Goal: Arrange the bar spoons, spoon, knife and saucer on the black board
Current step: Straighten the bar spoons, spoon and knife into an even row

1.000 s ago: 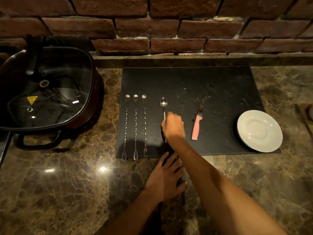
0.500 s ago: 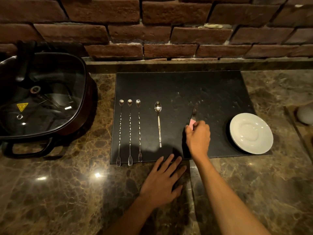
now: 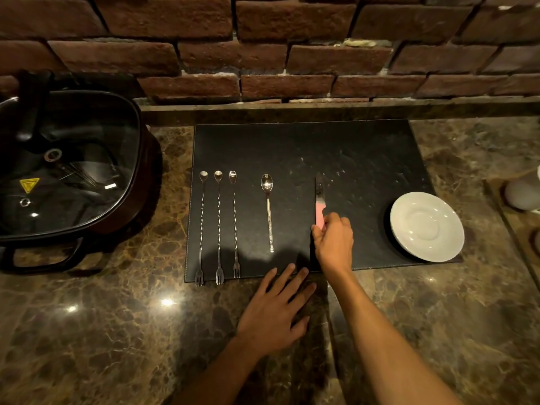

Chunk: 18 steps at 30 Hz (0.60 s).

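Three bar spoons (image 3: 218, 226) lie parallel at the left of the black board (image 3: 344, 147), bowls away from the person, fork ends at or just over the near edge. The spoon (image 3: 268, 210) lies to their right, well apart, aligned the same way. One second ago the right hand (image 3: 334, 239) was on the spoon handle; it has since released the spoon and moved right to the knife (image 3: 319, 204).

Right grip: fingers closed around the lower end of the pink handle, blade pointing away. The knife was tilted earlier; it now runs nearly parallel to the spoon. Whether it rests on the board or is lifted slightly cannot be determined.

Left grip: the left hand (image 3: 274, 312) is flat and open on the table (image 3: 87, 331), fingertips at the near edge of the board, holding nothing.

The saucer (image 3: 427, 226) sits at the right near corner, its rim close to the board edge.

Assessment: spoon placement is complete; knife alignment is the step in hand. Saucer adjustment probably remains, since it sits nearer the edge than the other items.
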### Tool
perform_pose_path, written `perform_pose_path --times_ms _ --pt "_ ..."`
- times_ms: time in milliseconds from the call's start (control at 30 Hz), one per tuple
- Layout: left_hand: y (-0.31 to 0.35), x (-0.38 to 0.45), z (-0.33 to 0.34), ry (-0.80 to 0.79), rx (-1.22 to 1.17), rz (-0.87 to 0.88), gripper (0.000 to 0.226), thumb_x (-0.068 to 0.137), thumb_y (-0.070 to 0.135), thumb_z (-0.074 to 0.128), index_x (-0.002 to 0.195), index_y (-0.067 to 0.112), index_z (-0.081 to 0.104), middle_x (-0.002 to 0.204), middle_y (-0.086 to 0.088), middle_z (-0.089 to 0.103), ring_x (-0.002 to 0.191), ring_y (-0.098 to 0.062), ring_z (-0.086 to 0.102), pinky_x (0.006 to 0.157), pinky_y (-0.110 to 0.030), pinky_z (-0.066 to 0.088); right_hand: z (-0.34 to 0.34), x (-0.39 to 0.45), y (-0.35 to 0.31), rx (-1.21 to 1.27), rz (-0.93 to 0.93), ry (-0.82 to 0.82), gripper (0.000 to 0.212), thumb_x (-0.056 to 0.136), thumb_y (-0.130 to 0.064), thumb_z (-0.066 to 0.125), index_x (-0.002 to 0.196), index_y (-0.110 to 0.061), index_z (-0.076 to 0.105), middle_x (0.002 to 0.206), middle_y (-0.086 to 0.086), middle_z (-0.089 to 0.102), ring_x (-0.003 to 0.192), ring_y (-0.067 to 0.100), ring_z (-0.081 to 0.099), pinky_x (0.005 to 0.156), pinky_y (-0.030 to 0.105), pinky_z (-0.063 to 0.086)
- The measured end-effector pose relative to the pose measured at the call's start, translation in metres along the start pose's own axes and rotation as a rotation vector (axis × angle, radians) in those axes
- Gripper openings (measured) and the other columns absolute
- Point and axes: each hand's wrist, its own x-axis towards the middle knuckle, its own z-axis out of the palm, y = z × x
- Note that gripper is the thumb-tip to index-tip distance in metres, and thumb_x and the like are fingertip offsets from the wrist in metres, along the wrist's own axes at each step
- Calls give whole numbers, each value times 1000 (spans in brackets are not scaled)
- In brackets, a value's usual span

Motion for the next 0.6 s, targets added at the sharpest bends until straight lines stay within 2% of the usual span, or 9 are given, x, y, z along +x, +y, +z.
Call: perform_pose_path --times_ms 200,600 --pt "-1 1 -1 -12 4 -3 64 96 60 45 153 32 39 166 0 32 157 -23 19 123 -50 12 3 0 1 -13 -53 -34 32 91 -26 59 118 -9 57 110 11 53 97 30 56 81 39 49" --pt "0 0 -5 -15 26 -1 63 96 61 45 152 32 41 164 -1 37 155 -24 23 122 -49 13 4 1 1 -31 -37 -32 34 90 -27 59 117 -7 59 113 12 54 103 30 54 81 37 45"
